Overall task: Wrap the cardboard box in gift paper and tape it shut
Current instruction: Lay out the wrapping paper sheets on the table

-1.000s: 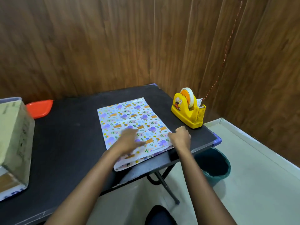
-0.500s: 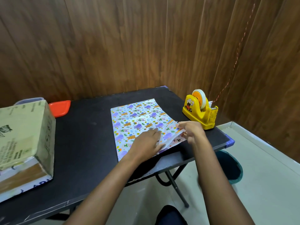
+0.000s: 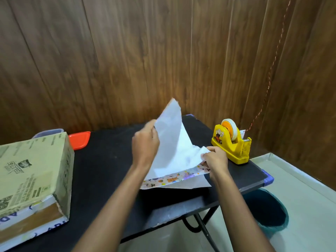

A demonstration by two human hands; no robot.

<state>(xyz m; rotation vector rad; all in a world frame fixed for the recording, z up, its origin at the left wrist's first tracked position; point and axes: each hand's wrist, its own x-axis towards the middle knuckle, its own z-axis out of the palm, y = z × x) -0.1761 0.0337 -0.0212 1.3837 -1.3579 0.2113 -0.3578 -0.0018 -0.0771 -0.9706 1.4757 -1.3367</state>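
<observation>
Both hands pinch the gift paper: left hand lifting a flap, right hand gripping the near corner, over the table. Unfolding cleanly likely demands gentle, even pulls. Unwrapped, the cardboard box sits well left.

A broad strip of bare black table lies open at frame centre, between the cardboard box at the left edge and the lifted gift paper. The yellow tape dispenser blocks the table's right end; an orange lid sits behind the box.
</observation>
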